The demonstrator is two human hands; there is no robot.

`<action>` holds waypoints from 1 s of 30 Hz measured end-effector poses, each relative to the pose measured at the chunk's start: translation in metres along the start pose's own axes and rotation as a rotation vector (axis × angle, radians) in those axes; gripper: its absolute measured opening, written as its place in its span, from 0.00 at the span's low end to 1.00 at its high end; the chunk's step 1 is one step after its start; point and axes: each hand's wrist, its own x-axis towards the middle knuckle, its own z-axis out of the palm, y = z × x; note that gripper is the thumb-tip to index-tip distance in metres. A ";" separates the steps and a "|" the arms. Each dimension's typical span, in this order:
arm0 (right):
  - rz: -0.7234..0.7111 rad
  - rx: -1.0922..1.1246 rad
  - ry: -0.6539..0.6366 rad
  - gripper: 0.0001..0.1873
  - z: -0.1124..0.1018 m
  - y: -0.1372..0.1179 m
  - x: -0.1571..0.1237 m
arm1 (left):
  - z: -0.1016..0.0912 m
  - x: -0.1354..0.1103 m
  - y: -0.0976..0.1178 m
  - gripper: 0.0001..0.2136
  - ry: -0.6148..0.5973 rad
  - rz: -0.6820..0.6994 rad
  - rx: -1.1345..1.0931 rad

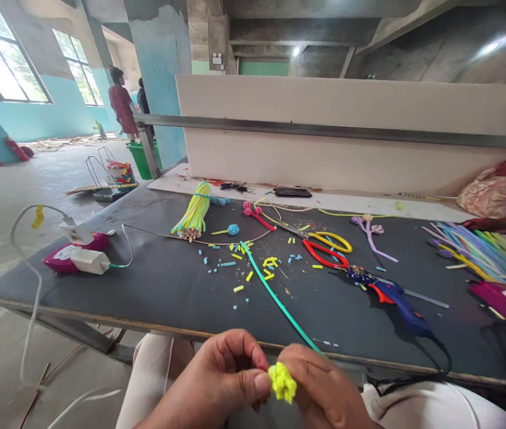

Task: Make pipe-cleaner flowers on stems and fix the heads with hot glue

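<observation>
My left hand (219, 378) pinches the left side of a small bright yellow fuzzy flower (283, 382) between thumb and forefinger. From the other side my right hand (326, 387) closes on it, its fingertips mostly hidden. Both hands are low, in front of the table's near edge. A long turquoise pipe cleaner (275, 298) runs from the middle of the table down behind my right hand; whether that hand grips it I cannot tell. Beyond lie short yellow cut pieces (270, 262), scissors (328, 250) with red and yellow handles, and a blue glue gun (400, 301).
On the dark table (145, 292) are a bundle of yellow-green pipe cleaners (194, 211), a blue pompom (233, 229), a purple stemmed piece (375, 238) and a phone (292, 192). Power strips with cords (76, 253) stand left and right. Two people (123, 104) stand far left.
</observation>
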 end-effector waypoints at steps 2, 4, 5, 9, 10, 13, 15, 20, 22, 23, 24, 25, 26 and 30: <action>0.006 -0.035 -0.004 0.23 0.001 -0.001 0.000 | -0.002 0.001 -0.001 0.18 -0.018 -0.002 -0.005; -0.020 -0.084 0.015 0.24 0.002 -0.001 0.001 | -0.003 0.001 0.001 0.17 -0.027 -0.004 0.000; -0.041 -0.115 0.034 0.25 0.003 0.000 0.001 | -0.003 0.000 0.003 0.17 -0.029 -0.004 0.005; -0.134 -0.226 0.089 0.27 0.006 0.004 0.002 | -0.001 -0.002 0.012 0.17 -0.079 -0.026 0.022; -0.158 -0.229 0.084 0.27 0.006 0.005 0.002 | 0.000 -0.003 0.013 0.17 -0.095 -0.037 0.027; -0.165 -0.213 0.045 0.27 0.004 0.004 0.001 | -0.002 -0.002 0.010 0.16 -0.110 -0.052 0.037; -0.158 -0.222 0.024 0.27 0.002 0.001 0.001 | -0.006 -0.001 0.006 0.16 -0.102 -0.067 0.044; -0.239 -0.279 -0.002 0.28 -0.002 -0.002 0.004 | -0.015 0.000 -0.003 0.17 -0.061 -0.134 0.102; -0.243 -0.301 0.000 0.28 -0.003 -0.003 0.005 | -0.016 -0.001 -0.003 0.16 -0.046 -0.141 0.133; -0.235 -0.311 -0.002 0.27 -0.003 -0.003 0.004 | -0.016 -0.001 -0.003 0.16 -0.040 -0.144 0.144; -0.223 -0.316 -0.013 0.26 -0.003 -0.004 0.004 | -0.015 -0.002 -0.003 0.15 -0.031 -0.144 0.153; -0.210 -0.318 -0.028 0.26 -0.003 -0.005 0.003 | -0.015 -0.002 -0.003 0.14 -0.023 -0.145 0.162; -0.197 -0.319 -0.045 0.25 -0.003 -0.005 0.001 | -0.014 -0.003 -0.003 0.14 -0.013 -0.146 0.174; -0.171 -0.341 -0.072 0.21 -0.003 -0.008 -0.002 | -0.012 -0.002 -0.005 0.15 0.003 -0.146 0.186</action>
